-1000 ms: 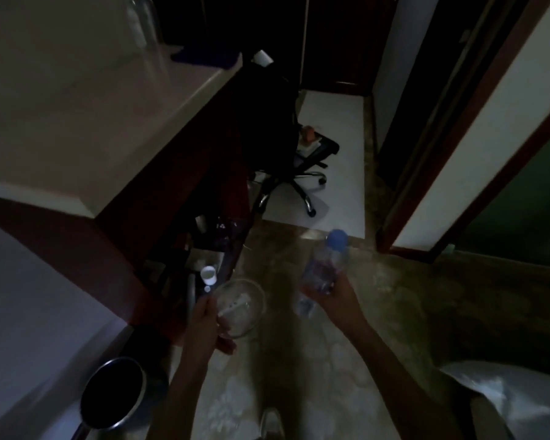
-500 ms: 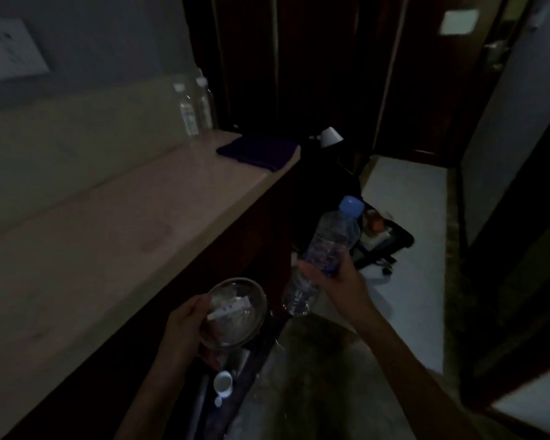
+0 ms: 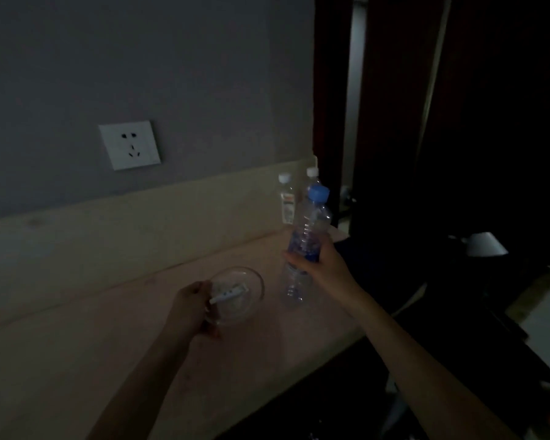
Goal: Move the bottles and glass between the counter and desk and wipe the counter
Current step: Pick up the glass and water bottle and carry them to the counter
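1. Your left hand [image 3: 189,308] gripped the glass [image 3: 237,295] over the tabletop [image 3: 77,360].
2. Your right hand [image 3: 323,265] held the blue-capped bottle [image 3: 308,230], at the glass's 2 o'clock.
3. Two white-capped bottles [image 3: 287,201] stood at 12 o'clock.

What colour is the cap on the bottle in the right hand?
Blue cap, clearest in the head view.
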A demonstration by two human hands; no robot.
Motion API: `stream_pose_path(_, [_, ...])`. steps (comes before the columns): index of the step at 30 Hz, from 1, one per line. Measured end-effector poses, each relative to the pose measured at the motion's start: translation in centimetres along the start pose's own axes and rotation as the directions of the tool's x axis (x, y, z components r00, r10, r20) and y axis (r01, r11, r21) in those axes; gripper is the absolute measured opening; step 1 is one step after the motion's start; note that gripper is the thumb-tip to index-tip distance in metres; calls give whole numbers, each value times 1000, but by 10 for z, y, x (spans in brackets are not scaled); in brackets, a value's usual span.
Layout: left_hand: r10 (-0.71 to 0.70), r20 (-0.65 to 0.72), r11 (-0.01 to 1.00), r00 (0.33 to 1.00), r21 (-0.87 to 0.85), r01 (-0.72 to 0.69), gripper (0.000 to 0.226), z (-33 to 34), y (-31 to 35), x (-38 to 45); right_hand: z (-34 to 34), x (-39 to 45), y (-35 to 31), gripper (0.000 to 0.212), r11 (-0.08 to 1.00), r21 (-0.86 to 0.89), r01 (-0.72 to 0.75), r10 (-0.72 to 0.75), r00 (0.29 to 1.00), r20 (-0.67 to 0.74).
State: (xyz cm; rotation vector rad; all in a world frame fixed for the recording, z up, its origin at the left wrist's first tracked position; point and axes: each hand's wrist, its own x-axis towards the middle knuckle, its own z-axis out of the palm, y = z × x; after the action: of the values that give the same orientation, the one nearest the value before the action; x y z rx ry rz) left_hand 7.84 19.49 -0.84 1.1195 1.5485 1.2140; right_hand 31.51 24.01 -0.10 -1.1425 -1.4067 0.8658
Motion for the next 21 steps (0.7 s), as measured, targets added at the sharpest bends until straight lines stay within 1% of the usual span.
stream_pose_path(2, [14,-53,999,998,40,-11,28,6,0,31,6,39,11,61,999,-32,5,-3,999,39])
stream_pose_path(7, [34,-112,994,993,106,-22,33,20,3,92,22,121,30,71,996,-87,28,-15,989,148])
stream_pose_path(11, [60,-158,983,986,180,-31,39,21,-6,138,43,161,34,68,995,-79,53,-35,976,213])
stream_pose_path(13, [59,-192,987,980,161,-27,51,19,-32,178,52,177,34,65,993,-87,76,-53,969,239])
stream_pose_path(14, [34,-202,987,979,159,-2,54,18,-38,189,55,183,35,64,992,-86,90,-66,966,251])
stream_pose_path(15, [11,-218,987,976,162,25,53,20,-35,189,59,191,39,64,992,-77,100,-77,962,261])
stream_pose_path(17, [-23,-262,984,965,166,69,40,26,-20,181,64,199,42,61,991,-82,108,-81,956,281])
stream_pose_path(18, [-16,-278,982,961,176,68,39,31,-10,173,66,200,43,59,989,-90,114,-84,954,289])
stream_pose_path(21, [-19,-292,975,956,206,83,44,35,-5,174,73,208,53,60,990,-71,124,-95,943,320])
